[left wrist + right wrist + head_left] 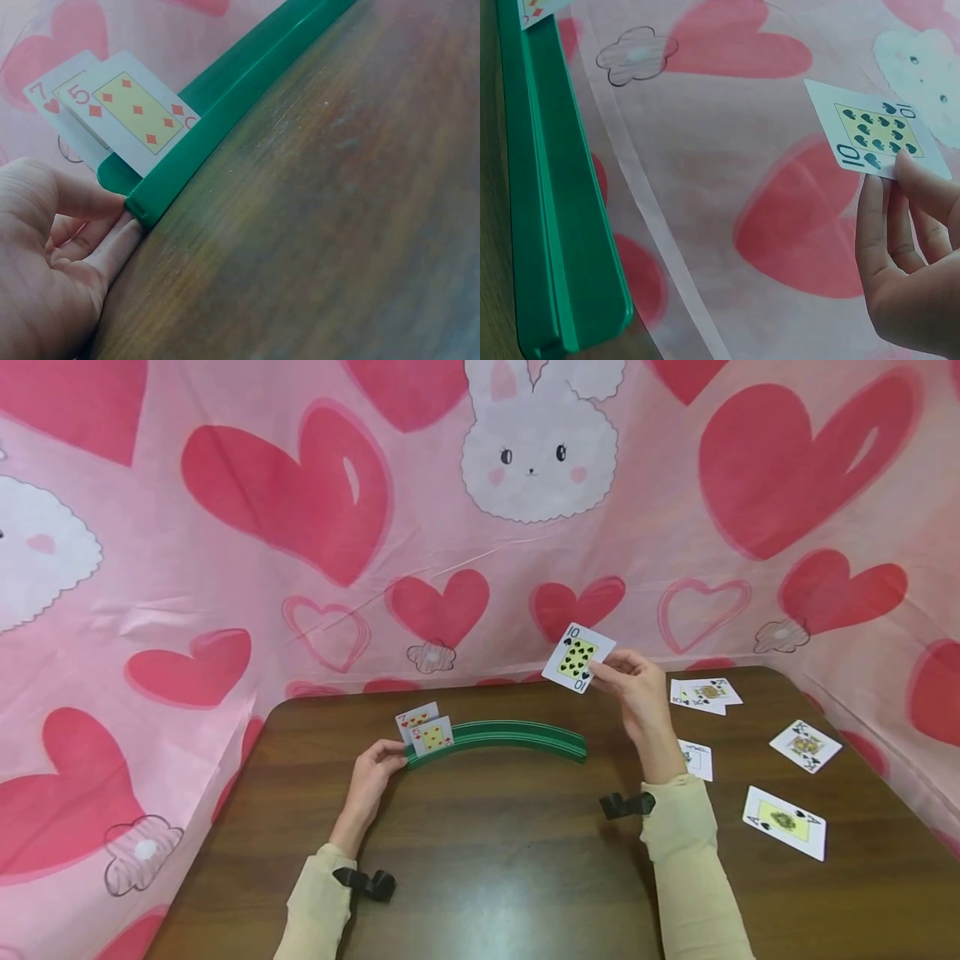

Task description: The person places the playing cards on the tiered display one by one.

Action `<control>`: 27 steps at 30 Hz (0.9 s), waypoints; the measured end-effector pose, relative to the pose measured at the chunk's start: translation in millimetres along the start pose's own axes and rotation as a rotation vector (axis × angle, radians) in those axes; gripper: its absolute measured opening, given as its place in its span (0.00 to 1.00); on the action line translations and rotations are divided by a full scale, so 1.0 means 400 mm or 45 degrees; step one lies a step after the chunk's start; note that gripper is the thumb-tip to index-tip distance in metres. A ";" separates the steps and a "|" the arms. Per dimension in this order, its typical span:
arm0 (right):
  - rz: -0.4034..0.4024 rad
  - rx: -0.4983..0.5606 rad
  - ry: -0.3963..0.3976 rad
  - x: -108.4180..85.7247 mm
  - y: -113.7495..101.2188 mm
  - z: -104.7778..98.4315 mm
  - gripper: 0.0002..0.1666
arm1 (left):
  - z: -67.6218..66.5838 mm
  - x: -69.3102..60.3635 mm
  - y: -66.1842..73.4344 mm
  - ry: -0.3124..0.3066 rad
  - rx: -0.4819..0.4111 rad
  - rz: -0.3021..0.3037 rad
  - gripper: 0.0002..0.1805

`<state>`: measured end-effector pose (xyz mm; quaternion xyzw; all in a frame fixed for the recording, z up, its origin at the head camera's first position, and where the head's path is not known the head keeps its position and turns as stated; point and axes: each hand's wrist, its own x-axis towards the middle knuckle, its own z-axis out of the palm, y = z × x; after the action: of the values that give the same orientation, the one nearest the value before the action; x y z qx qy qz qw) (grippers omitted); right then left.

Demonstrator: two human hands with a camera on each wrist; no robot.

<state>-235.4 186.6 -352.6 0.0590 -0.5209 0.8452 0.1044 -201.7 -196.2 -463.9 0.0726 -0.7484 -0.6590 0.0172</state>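
Note:
A curved green playing card holder (517, 732) lies across the table. Its left end is pinched between the thumb and fingers of my left hand (372, 777). Near that end stand a seven of hearts (46, 97) and, overlapping it in front, a five of diamonds (137, 109). Up in the air, beyond the holder's right end, my right hand (636, 693) pinches a ten of spades (578, 657) by its edge, its face showing. In the right wrist view the thumb lies on the card's face, with fingers behind it.
On the table's (480, 843) right side lie an ace of spades (785, 822), a king of spades (806, 746), an overlapping pair of cards (705, 692) and a card partly hidden by my right arm (697, 760). A pink heart-patterned cloth (495, 552) hangs behind the table.

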 end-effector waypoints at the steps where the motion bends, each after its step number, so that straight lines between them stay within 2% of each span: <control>1: 0.003 -0.005 -0.004 0.000 0.002 0.004 0.07 | 0.000 0.000 0.001 0.001 -0.005 -0.002 0.12; 7: 0.022 -0.067 -0.041 -0.002 0.017 0.026 0.08 | 0.003 -0.016 0.027 -0.014 -0.027 0.006 0.12; 13: 0.039 -0.110 -0.073 -0.003 0.034 0.043 0.08 | 0.006 -0.028 0.043 -0.019 0.002 0.015 0.13; 21: 0.048 -0.201 -0.111 -0.009 0.054 0.066 0.11 | 0.001 0.000 0.001 -0.005 -0.003 0.015 0.12; 27: 0.067 -0.322 -0.129 -0.017 0.064 0.086 0.16 | 0.001 0.003 -0.008 0.014 0.020 0.029 0.12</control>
<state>-235.4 143.8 -360.8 0.0743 -0.6292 0.7711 0.0624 -202.7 -196.4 -467.1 0.0678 -0.7542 -0.6526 0.0280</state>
